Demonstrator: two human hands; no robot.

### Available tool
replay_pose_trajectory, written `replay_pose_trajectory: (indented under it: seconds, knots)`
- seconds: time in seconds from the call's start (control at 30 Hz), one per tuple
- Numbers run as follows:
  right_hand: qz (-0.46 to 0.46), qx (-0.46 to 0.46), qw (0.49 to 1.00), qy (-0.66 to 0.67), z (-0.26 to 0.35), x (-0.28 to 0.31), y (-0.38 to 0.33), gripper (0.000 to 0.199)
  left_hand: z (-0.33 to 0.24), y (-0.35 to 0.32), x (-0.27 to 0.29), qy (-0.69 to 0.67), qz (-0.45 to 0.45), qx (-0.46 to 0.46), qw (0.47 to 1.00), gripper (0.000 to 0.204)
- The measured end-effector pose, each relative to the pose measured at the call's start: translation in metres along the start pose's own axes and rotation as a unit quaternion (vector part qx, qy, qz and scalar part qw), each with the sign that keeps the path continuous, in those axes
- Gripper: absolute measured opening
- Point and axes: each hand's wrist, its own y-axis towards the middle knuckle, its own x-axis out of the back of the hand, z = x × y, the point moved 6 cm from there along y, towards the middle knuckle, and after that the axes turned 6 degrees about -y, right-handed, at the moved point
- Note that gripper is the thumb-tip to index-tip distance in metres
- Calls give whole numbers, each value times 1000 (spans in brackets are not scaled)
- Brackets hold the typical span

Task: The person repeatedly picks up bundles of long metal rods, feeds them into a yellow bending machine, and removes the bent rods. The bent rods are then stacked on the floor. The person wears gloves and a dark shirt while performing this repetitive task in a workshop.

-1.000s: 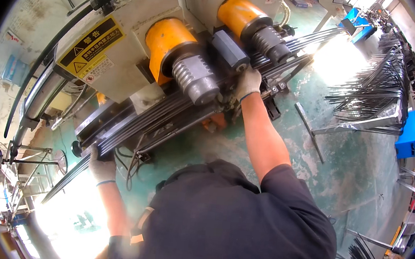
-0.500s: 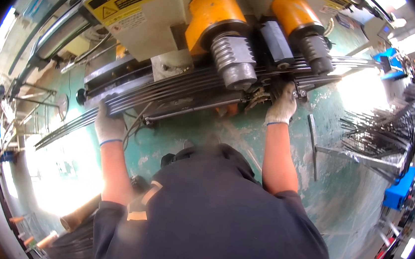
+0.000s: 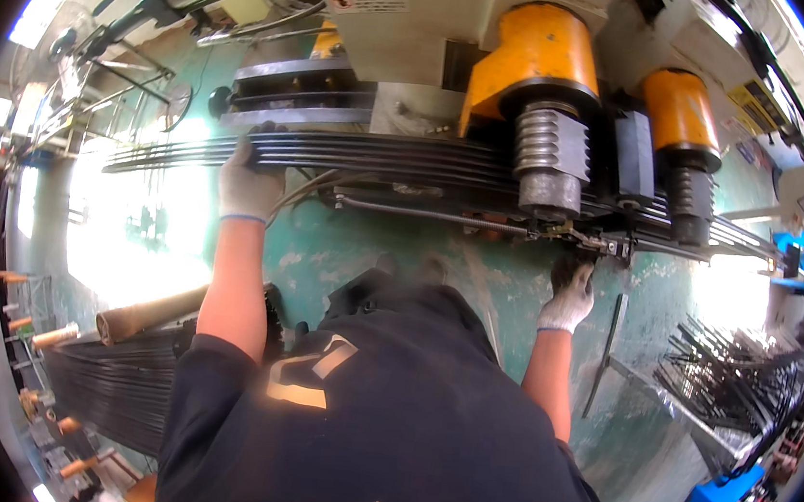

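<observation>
**Rods lie along the machine in front of me**

The machine (image 3: 421, 50) fills the top of my view, its pale body carrying two orange cylinders (image 3: 552, 52), each ending in a ribbed steel head (image 3: 552, 154). The left head comes down in front of the black rods (image 3: 363, 155) and hides part of them; a dark block (image 3: 634, 157) sits between the two heads. To my right a heap of dark bars (image 3: 738, 380) rests on a frame (image 3: 686, 419), with a blue box (image 3: 722, 495) near it. To my left lie a dark bundle (image 3: 113, 383) and a brown tube (image 3: 149, 314).

Green floor (image 3: 403, 237) shows between my body and the machine, giving my arms room. The rods run left to right, their left ends reaching out past the machine.

My gloved left hand (image 3: 250, 183) is closed around the rods near those ends. My gloved right hand (image 3: 569, 296) is partly curled just below a small metal fitting (image 3: 573, 236) at the machine's near edge; I cannot tell whether it grips anything.
</observation>
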Motion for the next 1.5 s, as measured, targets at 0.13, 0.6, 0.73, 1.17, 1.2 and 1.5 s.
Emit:
replay_pose_trajectory:
  seconds: [0.13,0.6,0.73,1.17,1.2,1.5]
  knots:
    - [-12,-52,997,-59,-19,-4,-9,44,18,9,8,-6,-16,10,1000,34]
    - [48,-13,983,-176,-105,-57,-24,39,-50,1,18,-77,88,118,986,41]
    - [22,-14,954,-300,-123,-82,-87,32,-192,74,79,-113,28,-1,993,47]
    - [26,-157,934,-321,-199,-44,-145,28,-478,223,213,-31,-53,-181,981,33]
    - [16,-155,932,-328,-197,-45,-147,29,-480,226,213,-4,-45,-181,982,32]
    - [57,-161,931,-321,-201,-57,-141,32,-489,201,212,114,-47,-171,978,26]
